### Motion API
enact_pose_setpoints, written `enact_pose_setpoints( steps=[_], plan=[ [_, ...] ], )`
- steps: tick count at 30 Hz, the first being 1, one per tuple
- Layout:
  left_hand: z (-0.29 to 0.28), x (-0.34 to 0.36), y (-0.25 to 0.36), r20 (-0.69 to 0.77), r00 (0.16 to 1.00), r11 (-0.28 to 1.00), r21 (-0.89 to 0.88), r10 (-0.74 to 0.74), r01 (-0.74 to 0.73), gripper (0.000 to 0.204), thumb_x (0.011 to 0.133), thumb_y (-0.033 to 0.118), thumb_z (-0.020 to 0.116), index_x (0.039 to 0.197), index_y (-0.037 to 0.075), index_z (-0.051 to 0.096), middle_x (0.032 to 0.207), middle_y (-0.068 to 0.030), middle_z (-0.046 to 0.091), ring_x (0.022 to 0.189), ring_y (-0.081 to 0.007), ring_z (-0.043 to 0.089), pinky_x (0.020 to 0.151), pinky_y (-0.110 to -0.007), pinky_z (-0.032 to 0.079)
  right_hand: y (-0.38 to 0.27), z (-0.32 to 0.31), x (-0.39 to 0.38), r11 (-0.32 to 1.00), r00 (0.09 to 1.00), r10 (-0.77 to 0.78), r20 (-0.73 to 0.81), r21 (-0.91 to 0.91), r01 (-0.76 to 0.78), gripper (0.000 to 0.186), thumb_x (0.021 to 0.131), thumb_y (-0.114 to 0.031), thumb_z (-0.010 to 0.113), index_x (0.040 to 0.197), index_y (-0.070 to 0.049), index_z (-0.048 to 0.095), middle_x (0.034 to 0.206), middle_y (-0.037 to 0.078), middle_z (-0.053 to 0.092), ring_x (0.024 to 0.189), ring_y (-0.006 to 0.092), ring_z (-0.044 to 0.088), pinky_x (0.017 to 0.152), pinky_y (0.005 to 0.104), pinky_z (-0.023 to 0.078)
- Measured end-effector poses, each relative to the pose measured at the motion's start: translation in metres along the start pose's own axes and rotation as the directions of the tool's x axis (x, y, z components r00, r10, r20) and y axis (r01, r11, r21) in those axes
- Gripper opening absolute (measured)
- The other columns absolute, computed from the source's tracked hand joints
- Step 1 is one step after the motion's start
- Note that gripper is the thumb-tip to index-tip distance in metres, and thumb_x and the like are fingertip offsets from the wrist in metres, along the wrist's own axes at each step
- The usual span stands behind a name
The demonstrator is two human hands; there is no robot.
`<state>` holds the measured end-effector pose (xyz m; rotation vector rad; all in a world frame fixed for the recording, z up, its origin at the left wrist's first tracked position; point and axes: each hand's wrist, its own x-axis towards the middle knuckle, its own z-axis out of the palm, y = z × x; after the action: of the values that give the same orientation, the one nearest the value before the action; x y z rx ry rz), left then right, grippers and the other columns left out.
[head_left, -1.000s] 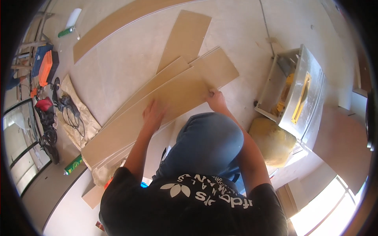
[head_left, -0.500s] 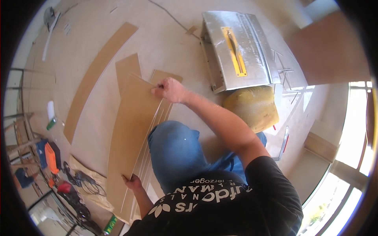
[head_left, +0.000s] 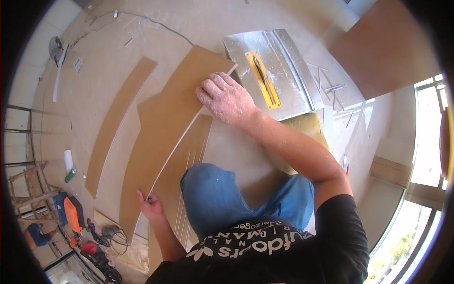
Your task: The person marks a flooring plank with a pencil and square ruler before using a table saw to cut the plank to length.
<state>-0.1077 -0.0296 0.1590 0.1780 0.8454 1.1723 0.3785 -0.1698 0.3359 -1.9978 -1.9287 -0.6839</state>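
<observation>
A long brown board (head_left: pixel 161 128) with a pale edge slants across the floor in front of me. My right hand (head_left: pixel 228 99), dusted white, is closed over its far right edge. Near the close end, my left hand (head_left: pixel 151 206) pinches the same edge between thumb and fingers. The board's far corner reaches beside a metal-topped table saw (head_left: pixel 293 71), whose blade stands in a yellow insert (head_left: pixel 263 80). More brown boards (head_left: pixel 189 151) lie stacked beneath the held one, partly hidden by it, next to my left knee.
A narrow brown strip (head_left: pixel 118 123) lies farther left. Against the saw's near side is a yellow bulky object (head_left: pixel 307 132). A cable (head_left: pixel 161 26) crosses the floor at the back. Thin offcuts (head_left: pixel 333 87) lie right of the saw. Tools and an orange case (head_left: pixel 73 214) sit at left.
The board has been lifted from the stack and moved away from me, its far end swinging right toward the saw. Both hands travelled with it. The view has shifted too.
</observation>
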Motion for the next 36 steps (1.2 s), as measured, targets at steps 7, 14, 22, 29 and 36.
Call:
enact_pose_setpoints(
  steps=[7,14,22,29,36],
  plan=[
    [0.103,-0.02,0.006,-0.032,0.998,0.999,0.012,0.05,-0.05,0.024,0.1,0.008,0.066,0.122,-0.004,0.064,0.122,-0.0139,0.071,0.108,-0.0225,0.07,0.092,-0.032,0.062,0.053,-0.015,0.02,0.993,0.989,0.114,-0.098,-0.02,-0.116,0.037,0.082,-0.016,0.061,0.117,-0.004,0.068,0.122,0.015,0.063,0.123,0.0326,0.058,0.11,0.0442,0.043],
    [0.169,0.085,0.018,0.099,0.993,0.995,0.066,0.067,-0.074,0.036,0.101,0.008,0.065,0.134,-0.004,0.056,0.137,-0.016,0.063,0.126,-0.0285,0.061,0.107,-0.042,0.054,0.039,0.05,-0.001,0.971,0.966,0.237,-0.099,-0.013,-0.239,0.041,0.082,-0.015,0.061,0.119,0.001,0.065,0.124,0.016,0.063,0.123,0.0329,0.058,0.109,0.0426,0.045],
    [0.221,0.226,-0.045,0.021,1.0,0.987,0.163,-0.006,0.003,0.033,0.1,0.007,0.066,0.13,-0.001,0.058,0.127,-0.014,0.067,0.117,-0.0279,0.065,0.099,-0.043,0.059,0.078,0.129,-0.013,0.911,0.91,0.412,-0.057,-0.011,-0.413,0.037,0.088,-0.015,0.058,0.122,-0.001,0.063,0.128,0.013,0.063,0.128,0.0298,0.056,0.112,0.0417,0.042],
    [0.239,0.277,-0.079,0.089,0.996,0.974,0.226,-0.01,-0.011,0.033,0.098,0.013,0.07,0.127,0.0,0.06,0.123,-0.0127,0.069,0.111,-0.0256,0.068,0.092,-0.037,0.062,0.098,0.153,-0.022,0.876,0.872,0.482,-0.088,0.044,-0.48,0.034,0.088,-0.014,0.059,0.12,-0.005,0.064,0.129,0.011,0.063,0.129,0.0276,0.056,0.112,0.0408,0.042],
    [0.249,0.283,-0.091,0.073,0.997,0.954,0.3,-0.028,0.005,0.033,0.096,0.011,0.073,0.124,-0.001,0.062,0.118,-0.0116,0.072,0.104,-0.0238,0.072,0.088,-0.033,0.064,0.099,0.157,-0.025,0.815,0.814,0.578,-0.052,0.082,-0.574,0.036,0.09,-0.012,0.056,0.125,-0.007,0.065,0.137,0.009,0.062,0.133,0.0276,0.054,0.115,0.0416,0.041]
  ],
)
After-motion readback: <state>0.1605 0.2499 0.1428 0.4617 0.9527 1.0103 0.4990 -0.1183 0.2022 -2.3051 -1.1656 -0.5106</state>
